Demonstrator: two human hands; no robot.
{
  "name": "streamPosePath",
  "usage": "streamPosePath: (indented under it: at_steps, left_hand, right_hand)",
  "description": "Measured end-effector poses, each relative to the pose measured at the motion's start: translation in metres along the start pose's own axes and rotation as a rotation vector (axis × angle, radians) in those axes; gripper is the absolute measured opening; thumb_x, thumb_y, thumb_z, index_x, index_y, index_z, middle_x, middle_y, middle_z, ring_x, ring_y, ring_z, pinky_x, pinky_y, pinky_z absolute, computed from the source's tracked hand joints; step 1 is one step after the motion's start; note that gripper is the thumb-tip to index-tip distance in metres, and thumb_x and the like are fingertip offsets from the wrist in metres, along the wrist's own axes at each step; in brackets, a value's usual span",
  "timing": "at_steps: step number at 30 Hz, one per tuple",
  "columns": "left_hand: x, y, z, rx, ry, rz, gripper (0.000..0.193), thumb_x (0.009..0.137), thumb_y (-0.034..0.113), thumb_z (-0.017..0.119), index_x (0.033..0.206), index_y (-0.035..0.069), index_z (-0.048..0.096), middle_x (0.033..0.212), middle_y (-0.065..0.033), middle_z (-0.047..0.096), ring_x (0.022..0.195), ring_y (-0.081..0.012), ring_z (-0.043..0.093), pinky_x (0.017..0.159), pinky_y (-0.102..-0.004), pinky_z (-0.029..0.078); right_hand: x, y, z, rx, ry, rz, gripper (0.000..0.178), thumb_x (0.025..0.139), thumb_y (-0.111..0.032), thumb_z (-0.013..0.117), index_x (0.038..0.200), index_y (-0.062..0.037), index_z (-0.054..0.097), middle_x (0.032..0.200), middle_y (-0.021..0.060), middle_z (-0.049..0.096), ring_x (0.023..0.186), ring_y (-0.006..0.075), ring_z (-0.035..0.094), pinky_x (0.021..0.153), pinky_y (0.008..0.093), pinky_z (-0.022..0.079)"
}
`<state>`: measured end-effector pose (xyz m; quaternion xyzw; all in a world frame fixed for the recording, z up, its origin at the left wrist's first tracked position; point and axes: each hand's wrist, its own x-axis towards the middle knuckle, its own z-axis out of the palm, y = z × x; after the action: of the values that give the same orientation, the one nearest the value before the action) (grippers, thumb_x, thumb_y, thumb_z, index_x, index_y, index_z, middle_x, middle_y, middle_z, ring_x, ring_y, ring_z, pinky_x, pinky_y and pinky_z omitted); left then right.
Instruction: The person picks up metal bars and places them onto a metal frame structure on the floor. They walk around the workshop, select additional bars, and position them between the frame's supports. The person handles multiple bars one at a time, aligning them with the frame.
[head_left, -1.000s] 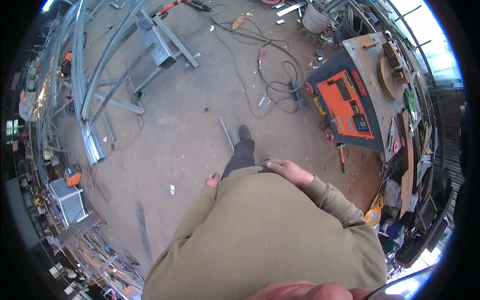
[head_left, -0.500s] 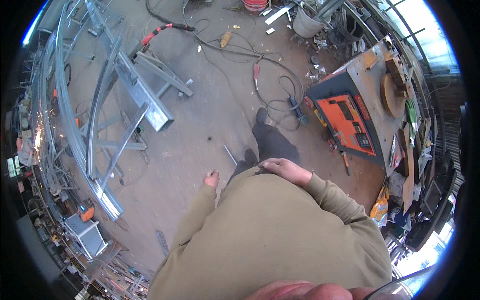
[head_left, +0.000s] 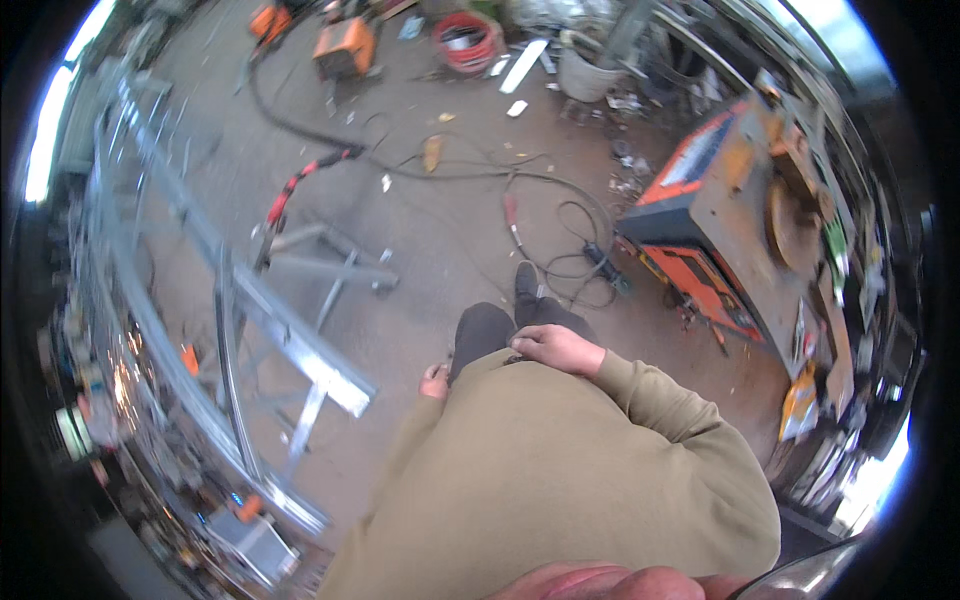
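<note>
My right hand (head_left: 562, 350) rests against my waist, at the front hem of my olive sweatshirt (head_left: 560, 460). Its fingers are bent together over a small dark spot at the hem; what they hold, if anything, I cannot make out. Low at my left side, beside my dark trouser leg (head_left: 480, 335), hangs my left hand (head_left: 434, 381). Its fingers are curled in, with nothing visible in them. To the left, apart from this hand, a long galvanized steel beam (head_left: 290, 335) lies across a metal trestle (head_left: 335, 275).
Cables (head_left: 470, 176) cross the floor ahead, looping near an angle grinder (head_left: 604, 262). An orange and grey machine (head_left: 700, 235) stands to the right. A red bucket (head_left: 467, 42) and a whitish bucket (head_left: 588, 68) are at the back. Sparks (head_left: 125, 375) fly at far left.
My legs have changed stride and the view has turned and shifted. The steel beams now appear lower in it, and more of the back floor shows. My right hand stays at the waist.
</note>
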<state>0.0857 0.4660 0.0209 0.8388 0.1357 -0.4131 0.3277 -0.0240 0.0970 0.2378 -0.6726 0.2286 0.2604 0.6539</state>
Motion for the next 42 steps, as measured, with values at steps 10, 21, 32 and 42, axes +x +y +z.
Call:
streamPosePath:
  at_steps: [10,21,32,42]
  left_hand:
    - [0.134,0.172,-0.013,0.369,-0.412,0.109,0.033,0.095,0.025,0.066,0.116,0.0,0.063,0.093,-0.0054,0.066,0.074,-0.0129,0.06,0.062,-0.0291,0.05]
    - [0.16,0.342,0.095,1.101,-0.793,0.153,0.019,0.098,0.02,0.06,0.11,0.006,0.058,0.089,-0.0075,0.062,0.074,-0.0191,0.058,0.06,-0.0337,0.047]
    - [-0.065,0.204,0.344,1.853,-1.047,0.614,0.019,0.096,0.023,0.061,0.1,0.005,0.06,0.09,-0.0095,0.064,0.079,-0.0215,0.063,0.062,-0.0341,0.05]
    - [-0.459,-0.168,0.446,1.811,-1.857,0.931,0.026,0.099,0.023,0.062,0.111,0.0,0.065,0.1,-0.0084,0.069,0.085,-0.0125,0.064,0.069,-0.0269,0.051]
  right_hand:
    - [-0.029,0.016,-0.003,0.457,0.536,0.171,0.041,0.101,-0.04,0.051,0.117,-0.0061,0.068,0.108,0.0172,0.071,0.105,0.035,0.065,0.092,0.041,0.049]
    - [-0.08,0.06,0.176,1.073,1.328,0.214,0.046,0.099,-0.042,0.053,0.124,-0.0046,0.065,0.112,0.0168,0.072,0.102,0.0285,0.069,0.09,0.041,0.052]
    - [-0.164,0.157,0.406,1.534,1.928,0.054,0.047,0.099,-0.043,0.051,0.122,-0.0056,0.065,0.122,0.0172,0.068,0.114,0.0338,0.063,0.097,0.0405,0.048]
    - [-0.206,0.233,0.59,2.158,2.39,0.019,0.044,0.098,-0.039,0.056,0.124,-0.0036,0.064,0.104,0.0106,0.071,0.091,0.0218,0.066,0.084,0.036,0.053]
